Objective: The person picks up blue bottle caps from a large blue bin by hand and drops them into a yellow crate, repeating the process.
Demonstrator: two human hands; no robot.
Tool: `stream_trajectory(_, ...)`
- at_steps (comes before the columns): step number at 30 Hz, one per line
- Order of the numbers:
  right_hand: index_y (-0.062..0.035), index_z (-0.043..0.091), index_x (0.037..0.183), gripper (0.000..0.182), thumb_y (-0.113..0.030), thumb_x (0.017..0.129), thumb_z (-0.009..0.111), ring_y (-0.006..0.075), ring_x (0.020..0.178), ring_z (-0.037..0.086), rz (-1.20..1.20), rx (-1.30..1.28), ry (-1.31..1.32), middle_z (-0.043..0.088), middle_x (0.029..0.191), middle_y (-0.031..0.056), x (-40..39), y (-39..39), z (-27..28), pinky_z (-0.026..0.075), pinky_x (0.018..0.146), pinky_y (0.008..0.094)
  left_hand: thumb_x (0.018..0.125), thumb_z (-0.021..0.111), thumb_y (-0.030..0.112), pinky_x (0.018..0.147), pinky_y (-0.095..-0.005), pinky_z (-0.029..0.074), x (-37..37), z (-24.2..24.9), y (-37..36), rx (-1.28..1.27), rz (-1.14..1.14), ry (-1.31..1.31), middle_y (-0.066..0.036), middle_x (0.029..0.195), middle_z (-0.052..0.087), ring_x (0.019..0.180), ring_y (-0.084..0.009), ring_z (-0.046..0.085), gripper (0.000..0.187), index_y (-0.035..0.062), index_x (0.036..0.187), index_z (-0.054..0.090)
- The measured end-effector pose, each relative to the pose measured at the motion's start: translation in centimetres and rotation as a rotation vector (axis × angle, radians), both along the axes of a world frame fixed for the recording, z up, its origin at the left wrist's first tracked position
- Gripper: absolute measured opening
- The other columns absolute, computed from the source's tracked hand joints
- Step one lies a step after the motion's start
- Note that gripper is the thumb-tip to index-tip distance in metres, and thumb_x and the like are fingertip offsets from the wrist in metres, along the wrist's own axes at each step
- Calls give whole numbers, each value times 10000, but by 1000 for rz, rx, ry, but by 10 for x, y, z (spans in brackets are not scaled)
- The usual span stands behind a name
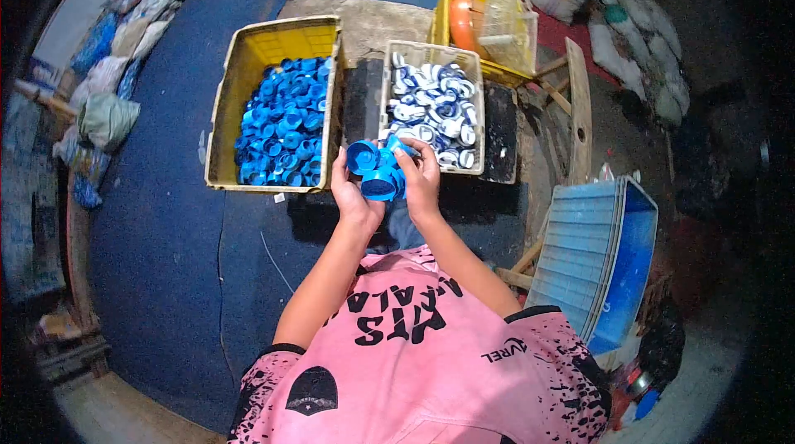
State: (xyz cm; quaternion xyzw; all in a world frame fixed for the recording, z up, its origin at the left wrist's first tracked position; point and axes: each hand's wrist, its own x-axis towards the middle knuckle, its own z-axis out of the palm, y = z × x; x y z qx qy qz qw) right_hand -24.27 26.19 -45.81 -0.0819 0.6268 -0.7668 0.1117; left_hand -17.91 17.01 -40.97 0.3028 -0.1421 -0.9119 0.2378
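Several blue plastic caps [381, 185] are gathered between my two hands, in front of my chest. My left hand [354, 195] cups them from the left side, its fingers partly hidden behind the caps. From the right, my right hand [423, 183] grips the caps with its thumb laid over them. Beyond my left hand stands a yellow crate [217, 133] holding a heap of blue caps [286, 121]. Just past my right hand is a smaller whitish crate [479, 125] filled with white and dark blue pieces [431, 104].
A yellow crate [447, 9] with an orange round item [462, 23] stands at the back right. A blue crate [580, 253] lies tipped on its side at my right, near a wooden board [578, 113]. Stuffed sacks [108, 121] line the left; blue sheeting [157, 278] covers the floor.
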Motion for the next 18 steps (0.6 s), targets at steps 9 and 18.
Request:
stream_trajectory(9, -51, 679, 1088, 276, -196, 869, 764, 194, 1048, 585, 154, 204, 157, 609, 1113, 67, -4, -125, -11, 460, 925, 334, 1004, 540, 474, 907, -375, 538, 11, -27, -117, 9, 68, -5, -51, 1078, 717, 979, -195, 681, 397, 108, 1089, 671)
stream_trajectory(18, -22, 592, 1241, 496, -167, 832, 832, 209, 1059, 630, 359, 68, -6, 531, 1246, 100, -53, -271, -38, 528, 925, 351, 1015, 499, 490, 1035, -393, 479, -26, -39, -265, 18, 79, -107, -72, 1209, 696, 1127, -231, 644, 487, 73, 1207, 663)
